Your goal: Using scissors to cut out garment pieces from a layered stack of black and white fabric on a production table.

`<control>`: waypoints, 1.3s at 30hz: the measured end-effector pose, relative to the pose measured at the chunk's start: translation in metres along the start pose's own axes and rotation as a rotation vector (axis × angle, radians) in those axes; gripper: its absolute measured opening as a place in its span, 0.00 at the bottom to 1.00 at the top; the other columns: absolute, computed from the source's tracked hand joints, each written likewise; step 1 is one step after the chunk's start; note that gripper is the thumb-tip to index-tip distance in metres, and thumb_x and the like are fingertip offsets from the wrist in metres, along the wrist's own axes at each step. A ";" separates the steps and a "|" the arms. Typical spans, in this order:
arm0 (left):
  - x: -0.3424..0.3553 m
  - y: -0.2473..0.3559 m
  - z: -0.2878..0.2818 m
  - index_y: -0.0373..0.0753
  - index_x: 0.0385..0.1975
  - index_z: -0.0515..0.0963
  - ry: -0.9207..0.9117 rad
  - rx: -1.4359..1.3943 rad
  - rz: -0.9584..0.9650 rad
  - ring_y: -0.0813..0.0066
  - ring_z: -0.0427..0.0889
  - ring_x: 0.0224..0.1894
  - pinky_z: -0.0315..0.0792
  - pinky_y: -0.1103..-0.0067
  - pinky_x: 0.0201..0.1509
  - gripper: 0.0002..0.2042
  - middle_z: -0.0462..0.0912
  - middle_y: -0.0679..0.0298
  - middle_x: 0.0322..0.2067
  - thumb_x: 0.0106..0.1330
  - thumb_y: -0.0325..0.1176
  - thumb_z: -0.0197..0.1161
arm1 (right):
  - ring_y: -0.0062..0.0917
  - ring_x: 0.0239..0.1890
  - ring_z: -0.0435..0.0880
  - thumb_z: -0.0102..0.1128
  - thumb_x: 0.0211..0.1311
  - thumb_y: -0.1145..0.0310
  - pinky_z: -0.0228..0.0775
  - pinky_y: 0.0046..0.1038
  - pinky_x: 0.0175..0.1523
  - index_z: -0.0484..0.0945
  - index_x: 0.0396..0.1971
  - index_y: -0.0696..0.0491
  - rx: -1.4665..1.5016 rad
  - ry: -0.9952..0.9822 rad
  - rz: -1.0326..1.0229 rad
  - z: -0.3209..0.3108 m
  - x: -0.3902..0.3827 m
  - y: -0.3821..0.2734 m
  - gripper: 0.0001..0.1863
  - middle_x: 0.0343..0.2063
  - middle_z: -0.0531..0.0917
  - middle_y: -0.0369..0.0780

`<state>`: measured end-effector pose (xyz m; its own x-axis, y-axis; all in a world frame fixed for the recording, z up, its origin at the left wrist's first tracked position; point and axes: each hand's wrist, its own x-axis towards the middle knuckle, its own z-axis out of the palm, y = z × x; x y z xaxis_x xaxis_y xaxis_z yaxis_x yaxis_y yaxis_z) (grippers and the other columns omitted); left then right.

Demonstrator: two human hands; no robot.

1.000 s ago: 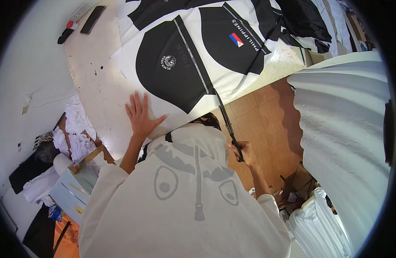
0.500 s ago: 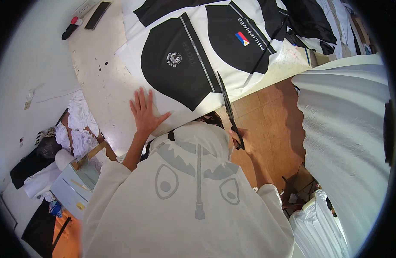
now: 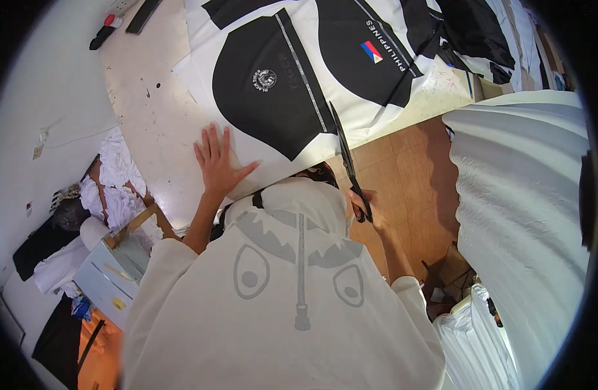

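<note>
A white sheet of fabric [image 3: 292, 166] printed with black panels lies over the table's near edge. My left hand [image 3: 220, 164] rests flat on its near left part, fingers spread. Wrapped round the handles of long black scissors [image 3: 346, 155] is my right hand [image 3: 359, 203], just off the table edge. The blades point away from me and reach the fabric, beside the near tip of a rounded black panel [image 3: 260, 91] with a round emblem. To its right is another black panel [image 3: 357, 58] with a small flag and lettering.
A dark phone [image 3: 143, 16] and a black-and-red object [image 3: 105, 31] lie at the table's [image 3: 140, 97] far left. White draped cloth [image 3: 513, 182] hangs on the right. Piled white cloth [image 3: 120, 169] and a light blue cabinet [image 3: 107, 273] stand at left. Dark garments [image 3: 471, 39] lie at far right.
The view has shifted slightly, so the table's things sit a little differently in the picture. My left hand stays flat, and the scissors stay at about the same place on the fabric.
</note>
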<state>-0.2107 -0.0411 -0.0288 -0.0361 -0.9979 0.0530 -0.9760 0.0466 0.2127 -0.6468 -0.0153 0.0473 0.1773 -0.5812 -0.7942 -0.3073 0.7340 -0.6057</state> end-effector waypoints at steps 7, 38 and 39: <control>-0.001 -0.003 0.003 0.43 0.84 0.55 0.036 0.011 0.022 0.40 0.44 0.85 0.40 0.36 0.79 0.59 0.46 0.45 0.84 0.58 0.74 0.69 | 0.16 0.16 0.74 0.74 0.67 0.41 0.63 0.22 0.23 0.78 0.22 0.49 -0.008 0.047 0.066 -0.001 -0.005 0.007 0.28 0.14 0.75 0.31; 0.003 0.002 -0.007 0.45 0.84 0.54 -0.024 -0.011 -0.042 0.42 0.41 0.86 0.36 0.38 0.82 0.60 0.44 0.47 0.85 0.56 0.75 0.70 | 0.16 0.17 0.74 0.73 0.66 0.39 0.61 0.23 0.25 0.77 0.19 0.49 0.005 -0.003 -0.004 0.008 0.058 -0.077 0.30 0.14 0.75 0.31; 0.003 0.002 -0.008 0.45 0.84 0.55 -0.026 -0.015 -0.041 0.42 0.41 0.86 0.36 0.37 0.82 0.60 0.44 0.46 0.85 0.56 0.75 0.70 | 0.16 0.17 0.74 0.73 0.66 0.39 0.61 0.23 0.25 0.77 0.19 0.49 0.001 -0.008 -0.007 0.008 0.058 -0.076 0.30 0.14 0.75 0.31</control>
<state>-0.2110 -0.0438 -0.0207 -0.0021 -0.9998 0.0184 -0.9735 0.0063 0.2286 -0.6057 -0.1022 0.0473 0.1867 -0.5831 -0.7906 -0.3049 0.7306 -0.6109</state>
